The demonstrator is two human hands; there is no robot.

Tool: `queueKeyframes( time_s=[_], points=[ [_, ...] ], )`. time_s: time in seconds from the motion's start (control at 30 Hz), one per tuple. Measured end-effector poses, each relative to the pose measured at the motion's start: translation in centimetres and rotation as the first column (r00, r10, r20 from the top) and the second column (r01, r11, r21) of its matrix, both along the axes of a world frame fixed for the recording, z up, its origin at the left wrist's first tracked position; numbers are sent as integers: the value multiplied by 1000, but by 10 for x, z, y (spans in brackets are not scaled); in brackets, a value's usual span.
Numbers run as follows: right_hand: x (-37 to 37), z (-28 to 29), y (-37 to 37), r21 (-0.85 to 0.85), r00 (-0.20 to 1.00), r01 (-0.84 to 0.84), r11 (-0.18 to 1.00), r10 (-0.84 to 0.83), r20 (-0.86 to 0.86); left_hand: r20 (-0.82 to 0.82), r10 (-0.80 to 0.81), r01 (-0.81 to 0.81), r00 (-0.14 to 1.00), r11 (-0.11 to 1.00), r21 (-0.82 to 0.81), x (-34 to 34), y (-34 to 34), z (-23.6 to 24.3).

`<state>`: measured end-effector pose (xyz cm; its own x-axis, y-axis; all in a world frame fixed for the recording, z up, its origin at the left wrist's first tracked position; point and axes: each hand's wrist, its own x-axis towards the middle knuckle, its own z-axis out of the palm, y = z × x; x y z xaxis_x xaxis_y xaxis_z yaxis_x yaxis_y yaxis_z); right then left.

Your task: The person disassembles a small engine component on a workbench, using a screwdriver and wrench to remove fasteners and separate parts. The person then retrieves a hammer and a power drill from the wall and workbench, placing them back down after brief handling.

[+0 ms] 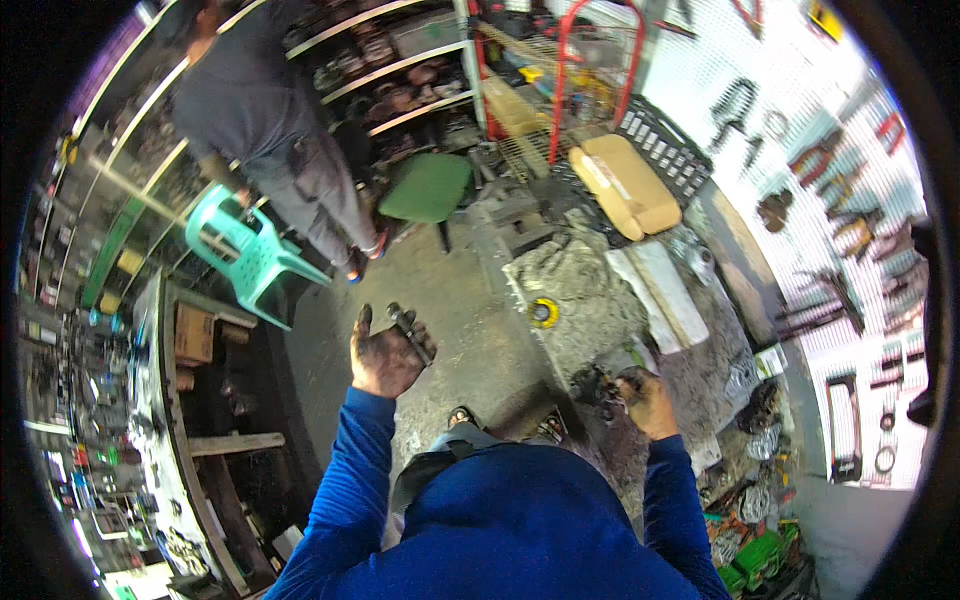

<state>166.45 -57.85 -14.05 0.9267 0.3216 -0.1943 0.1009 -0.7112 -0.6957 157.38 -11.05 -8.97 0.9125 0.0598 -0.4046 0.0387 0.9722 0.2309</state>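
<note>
My left hand (385,360), grimy, is palm up over the floor in front of me. Across its curled fingers lies a short dark metal rod-shaped part (412,336) with a knobbed end; its exact kind I cannot make out. The thumb stands away from it. Over the workbench (690,380) on my right, my right hand (650,402) is closed, fingertips pressed together beside a dark greasy clump of parts (598,388). Whatever is between those fingers is too small to tell. A yellow ring-shaped piece (544,313) sits on a stained cloth (580,280) on the bench.
A person (270,130) stands at the far left by a turquoise plastic chair (245,250). Near them is a green-seated stool (430,188). A tan case (625,187) and black crate (668,150) stand at the bench's back. Tools hang on the white pegboard (780,60).
</note>
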Motion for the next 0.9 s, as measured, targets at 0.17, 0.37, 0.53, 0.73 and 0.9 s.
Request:
queueKeyframes(
  time_s=[0.17,0.37,0.53,0.73,0.9],
  points=[
    [-15,4,96,-94,997,-42,995,48,60,-128,250,-269,960,949,-162,-19,47,36],
    [-23,-33,213,-107,898,-438,893,439,-18,-141,336,-334,931,942,40,-101,114,26],
    [-7,-48,299,-1,710,-699,715,694,-121,-376,434,20,819,633,774,-217,119,-4],
    [31,-79,417,-168,180,-974,154,972,-151,-761,643,810,89,398,431,-405,10,-81],
    [-9,-94,522,-291,41,-956,35,999,-13,-934,315,505,-171,842,191,-541,-191,-199]
  ],
)
